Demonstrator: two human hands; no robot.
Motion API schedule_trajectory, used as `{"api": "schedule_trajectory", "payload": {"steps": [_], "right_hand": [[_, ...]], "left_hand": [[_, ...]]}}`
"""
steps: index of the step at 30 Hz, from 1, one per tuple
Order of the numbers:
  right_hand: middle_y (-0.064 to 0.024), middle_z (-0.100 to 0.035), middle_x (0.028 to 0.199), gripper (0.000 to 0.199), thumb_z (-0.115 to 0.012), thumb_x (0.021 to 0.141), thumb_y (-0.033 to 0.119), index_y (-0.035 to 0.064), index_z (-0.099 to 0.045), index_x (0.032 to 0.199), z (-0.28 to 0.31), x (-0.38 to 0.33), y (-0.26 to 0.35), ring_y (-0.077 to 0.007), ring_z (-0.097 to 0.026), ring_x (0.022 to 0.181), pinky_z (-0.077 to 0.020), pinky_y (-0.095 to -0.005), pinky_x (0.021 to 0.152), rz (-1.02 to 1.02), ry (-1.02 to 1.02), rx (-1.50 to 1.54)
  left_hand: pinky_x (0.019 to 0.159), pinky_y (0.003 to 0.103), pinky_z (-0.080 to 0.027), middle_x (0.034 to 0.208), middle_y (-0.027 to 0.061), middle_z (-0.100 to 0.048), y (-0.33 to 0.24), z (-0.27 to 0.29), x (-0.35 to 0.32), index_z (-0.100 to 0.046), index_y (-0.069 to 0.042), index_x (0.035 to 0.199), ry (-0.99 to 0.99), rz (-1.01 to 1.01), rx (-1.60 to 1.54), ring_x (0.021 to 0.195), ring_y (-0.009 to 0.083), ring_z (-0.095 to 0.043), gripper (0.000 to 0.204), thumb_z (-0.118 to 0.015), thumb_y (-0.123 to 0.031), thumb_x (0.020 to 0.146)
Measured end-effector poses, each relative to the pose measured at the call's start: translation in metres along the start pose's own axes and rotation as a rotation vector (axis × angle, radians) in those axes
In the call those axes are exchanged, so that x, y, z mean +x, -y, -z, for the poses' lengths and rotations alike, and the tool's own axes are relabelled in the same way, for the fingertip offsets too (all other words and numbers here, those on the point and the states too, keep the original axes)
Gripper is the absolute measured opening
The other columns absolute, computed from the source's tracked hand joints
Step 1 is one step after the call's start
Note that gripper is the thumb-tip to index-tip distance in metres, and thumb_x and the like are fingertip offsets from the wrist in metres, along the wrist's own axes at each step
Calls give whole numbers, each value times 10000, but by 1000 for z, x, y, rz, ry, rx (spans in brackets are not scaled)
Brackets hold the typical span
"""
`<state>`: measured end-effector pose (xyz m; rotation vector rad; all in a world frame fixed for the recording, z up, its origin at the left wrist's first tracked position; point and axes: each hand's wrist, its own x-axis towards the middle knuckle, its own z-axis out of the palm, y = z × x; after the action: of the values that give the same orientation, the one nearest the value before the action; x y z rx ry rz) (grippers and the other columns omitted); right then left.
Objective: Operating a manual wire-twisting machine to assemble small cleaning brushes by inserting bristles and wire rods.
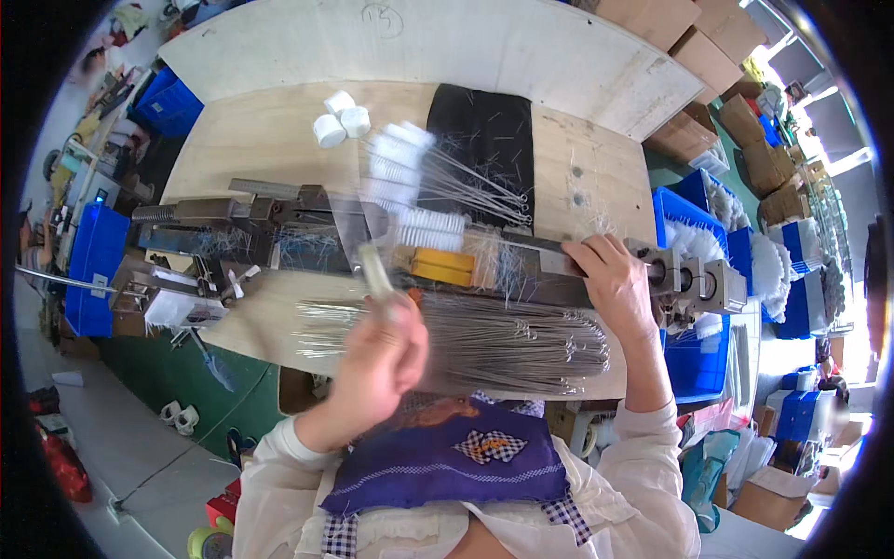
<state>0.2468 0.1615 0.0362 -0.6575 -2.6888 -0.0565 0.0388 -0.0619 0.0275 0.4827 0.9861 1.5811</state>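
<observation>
My left hand (380,359) is blurred by motion in front of the bench's middle. Its fingers are closed round a pale stick-like piece (375,272), with a whitish smear above it. My right hand (610,279) lies at the right end of the long metal machine (335,244), fingers bent down beside a flat metal bar (557,262); what is under the fingertips is hidden. A yellow block (442,266) sits on the machine between my hands. Just nearer lies a thick layer of looped metal wires (521,349). Beyond the machine are white bristle brushes (400,168) with wire stems.
Several white round pieces (341,121) stand at the back left of the wooden bench (242,130). A black mat (480,130) holds loose bristles. A white board (400,42) closes off the back. Blue bins (698,363) with white brushes stand at the right, and another blue bin (96,270) at the left.
</observation>
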Motion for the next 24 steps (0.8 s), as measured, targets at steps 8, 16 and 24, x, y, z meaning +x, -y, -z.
{"api": "schedule_trajectory", "payload": {"steps": [8,16,24], "right_hand": [[-45,-561,834,253,-637,709,50,97,-641,958,-10,-4,9,-217,-584,776,-516,-331,611,-13,-46,-75],[-16,-531,811,256,-617,680,86,109,-616,935,-13,-5,19,-207,-517,753,-447,-316,590,-149,-59,-92],[-16,-538,818,268,-615,689,83,111,-621,955,-16,-6,15,-213,-521,757,-459,-325,619,-79,-49,-72]], "left_hand": [[286,191,-230,760,32,-423,-47,67,-10,-441,-104,892,249,-187,-966,331,35,-269,207,-376,-239,1035],[455,271,-402,620,56,-448,-53,85,-50,-549,-86,892,164,-545,-357,478,112,-449,342,-331,-302,1043],[790,409,-450,1062,135,-584,-42,73,-3,-596,-4,855,-514,-706,1860,932,300,-579,145,-494,-81,922]]}}
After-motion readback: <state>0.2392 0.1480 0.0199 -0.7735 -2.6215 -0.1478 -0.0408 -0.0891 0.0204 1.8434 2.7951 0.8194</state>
